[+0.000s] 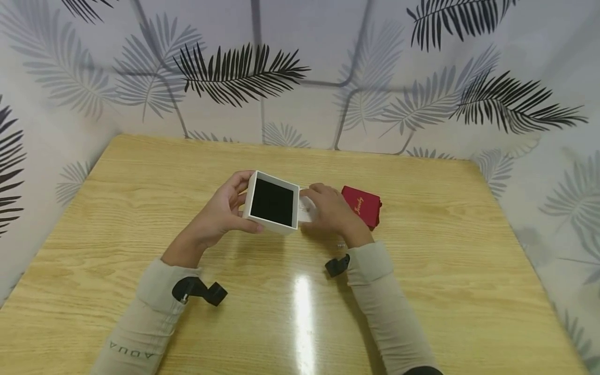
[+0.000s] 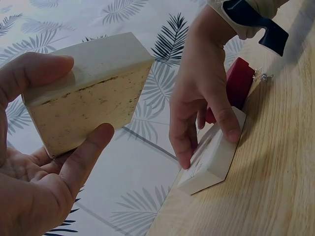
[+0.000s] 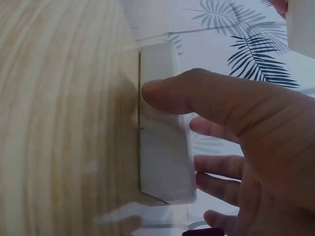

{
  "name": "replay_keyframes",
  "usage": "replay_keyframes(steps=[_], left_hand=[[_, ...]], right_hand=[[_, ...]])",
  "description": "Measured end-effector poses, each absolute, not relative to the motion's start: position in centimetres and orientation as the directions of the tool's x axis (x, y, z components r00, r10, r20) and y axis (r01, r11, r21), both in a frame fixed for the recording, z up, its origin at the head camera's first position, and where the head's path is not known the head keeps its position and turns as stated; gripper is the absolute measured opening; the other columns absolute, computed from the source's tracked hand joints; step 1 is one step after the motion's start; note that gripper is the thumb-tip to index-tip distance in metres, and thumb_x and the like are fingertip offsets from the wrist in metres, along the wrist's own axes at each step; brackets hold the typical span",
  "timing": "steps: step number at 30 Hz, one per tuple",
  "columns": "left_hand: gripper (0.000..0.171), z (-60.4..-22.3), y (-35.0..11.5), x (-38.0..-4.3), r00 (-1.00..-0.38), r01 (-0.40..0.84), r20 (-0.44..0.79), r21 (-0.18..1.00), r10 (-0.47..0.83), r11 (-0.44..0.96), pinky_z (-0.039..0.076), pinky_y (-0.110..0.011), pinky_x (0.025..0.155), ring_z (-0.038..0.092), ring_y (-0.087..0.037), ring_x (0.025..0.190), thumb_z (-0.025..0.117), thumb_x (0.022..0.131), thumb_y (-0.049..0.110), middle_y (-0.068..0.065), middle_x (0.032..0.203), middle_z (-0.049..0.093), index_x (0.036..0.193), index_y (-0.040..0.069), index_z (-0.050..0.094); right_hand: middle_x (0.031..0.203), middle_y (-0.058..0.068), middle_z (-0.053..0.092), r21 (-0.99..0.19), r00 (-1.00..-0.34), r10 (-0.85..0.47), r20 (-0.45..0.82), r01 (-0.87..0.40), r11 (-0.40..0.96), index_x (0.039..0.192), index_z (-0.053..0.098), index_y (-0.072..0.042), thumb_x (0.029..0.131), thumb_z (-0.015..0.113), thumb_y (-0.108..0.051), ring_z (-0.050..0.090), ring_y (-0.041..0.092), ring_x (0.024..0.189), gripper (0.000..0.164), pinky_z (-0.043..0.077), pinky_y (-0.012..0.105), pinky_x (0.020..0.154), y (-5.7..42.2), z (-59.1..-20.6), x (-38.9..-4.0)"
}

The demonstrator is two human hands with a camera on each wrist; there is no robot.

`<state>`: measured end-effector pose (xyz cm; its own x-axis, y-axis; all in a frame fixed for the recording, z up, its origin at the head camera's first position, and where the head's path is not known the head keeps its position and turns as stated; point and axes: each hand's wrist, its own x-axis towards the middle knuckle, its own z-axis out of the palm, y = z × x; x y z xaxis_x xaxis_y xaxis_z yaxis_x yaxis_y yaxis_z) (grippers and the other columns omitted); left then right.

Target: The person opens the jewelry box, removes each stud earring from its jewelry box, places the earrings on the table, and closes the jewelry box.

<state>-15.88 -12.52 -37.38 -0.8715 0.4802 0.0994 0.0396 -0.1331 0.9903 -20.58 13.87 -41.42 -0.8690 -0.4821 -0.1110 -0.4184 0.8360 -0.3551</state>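
My left hand [image 1: 217,216] holds a small white box [image 1: 271,225] above the table, thumb on one side and fingers on the other. Its open side shows a black lining [image 1: 273,202] in the head view; the left wrist view shows its worn, yellowed underside [image 2: 93,103]. My right hand [image 1: 332,211] grips a shallow white box lid [image 2: 211,164] lying on the table, its thumb [image 3: 165,96] along one side wall and fingers at the opposite edge. Faint marks show on the lid's top, partly hidden by the hand.
Just beyond the right hand lies a red packet [image 1: 362,204] with gold "Jewelry" lettering. Small shiny pieces, apparently earrings [image 2: 265,76], lie on the wooden table [image 1: 445,250] near the right wrist. A leaf-patterned wall covering [image 1: 300,120] stands behind the table.
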Motion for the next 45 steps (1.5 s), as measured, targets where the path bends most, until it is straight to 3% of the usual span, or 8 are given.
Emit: replay_keyframes(steps=[5, 10, 22, 28, 34, 41, 45], left_hand=[[0.098, -37.3, -12.5, -15.9, -0.867, 0.039, 0.099, 0.991, 0.488, -0.131, 0.060, -0.029, 0.087, 0.060, -0.013, 0.114, 0.077, 0.061, -0.022, 0.005, 0.130, 0.052, 0.144, 0.005, 0.033], [0.098, -37.4, -12.8, -16.0, -0.872, 0.048, 0.099, 0.992, 0.479, -0.118, 0.060, -0.029, 0.087, 0.060, -0.013, 0.115, 0.078, 0.063, -0.021, 0.005, 0.132, 0.051, 0.145, 0.006, 0.032], [0.090, -36.9, -14.3, -16.3, -0.911, 0.025, 0.063, 0.995, 0.407, -0.099, 0.058, -0.026, 0.087, 0.057, -0.020, 0.113, 0.073, 0.067, -0.022, 0.007, 0.133, 0.050, 0.141, 0.016, 0.038], [0.087, -37.4, -14.4, -16.5, -0.905, 0.021, 0.057, 0.996, 0.422, -0.089, 0.059, -0.028, 0.083, 0.059, -0.022, 0.109, 0.072, 0.071, -0.020, 0.006, 0.133, 0.050, 0.143, 0.014, 0.036], [0.087, -37.7, -14.3, -16.4, -0.905, 0.012, 0.042, 0.997, 0.423, -0.072, 0.060, -0.029, 0.081, 0.061, -0.018, 0.109, 0.074, 0.070, -0.018, 0.005, 0.133, 0.050, 0.143, 0.011, 0.035], [0.089, -38.2, -13.3, -16.4, -0.892, -0.006, 0.016, 0.999, 0.451, -0.048, 0.059, -0.030, 0.083, 0.059, -0.014, 0.112, 0.074, 0.069, -0.018, 0.006, 0.131, 0.050, 0.144, 0.007, 0.033], [0.090, -38.4, -12.6, -16.4, -0.881, -0.005, 0.015, 0.999, 0.473, -0.042, 0.059, -0.029, 0.084, 0.059, -0.013, 0.112, 0.074, 0.070, -0.018, 0.002, 0.132, 0.050, 0.146, 0.003, 0.030]], right_hand=[[0.155, 0.013, 0.045, -0.339, -0.858, -0.503, -0.104, -0.445, 0.829, 0.142, 0.051, -0.014, 0.080, 0.078, -0.031, 0.036, 0.031, 0.149, 0.069, 0.027, 0.054, 0.122, 13.9, -41.5, -20.5], [0.149, 0.009, 0.051, -0.343, -0.857, -0.504, -0.113, -0.442, 0.829, 0.142, 0.053, -0.017, 0.078, 0.080, -0.034, 0.043, 0.031, 0.142, 0.072, 0.035, 0.053, 0.118, 14.1, -41.2, -20.4], [0.148, 0.009, 0.051, -0.499, -0.872, -0.487, -0.055, -0.398, 0.770, 0.143, 0.051, -0.014, 0.078, 0.084, -0.033, 0.046, 0.030, 0.135, 0.075, 0.039, 0.048, 0.114, 16.7, -38.5, -19.9], [0.148, 0.011, 0.050, -0.660, -0.875, -0.482, 0.046, -0.389, 0.642, 0.143, 0.050, -0.012, 0.076, 0.087, -0.023, 0.048, 0.030, 0.128, 0.076, 0.041, 0.048, 0.108, 18.1, -36.7, -19.0], [0.149, 0.011, 0.049, -0.683, -0.849, -0.515, 0.121, -0.448, 0.577, 0.142, 0.050, -0.014, 0.077, 0.086, -0.020, 0.048, 0.028, 0.128, 0.074, 0.042, 0.049, 0.108, 18.0, -35.8, -18.3], [0.145, 0.006, 0.051, -0.746, -0.802, -0.580, 0.145, -0.474, 0.468, 0.141, 0.051, -0.017, 0.075, 0.088, -0.018, 0.049, 0.022, 0.124, 0.075, 0.050, 0.042, 0.096, 16.3, -35.6, -17.7], [0.142, 0.003, 0.054, -0.765, -0.806, -0.579, 0.124, -0.450, 0.462, 0.140, 0.052, -0.018, 0.073, 0.089, -0.019, 0.051, 0.020, 0.124, 0.077, 0.047, 0.044, 0.103, 15.9, -35.8, -17.3]])
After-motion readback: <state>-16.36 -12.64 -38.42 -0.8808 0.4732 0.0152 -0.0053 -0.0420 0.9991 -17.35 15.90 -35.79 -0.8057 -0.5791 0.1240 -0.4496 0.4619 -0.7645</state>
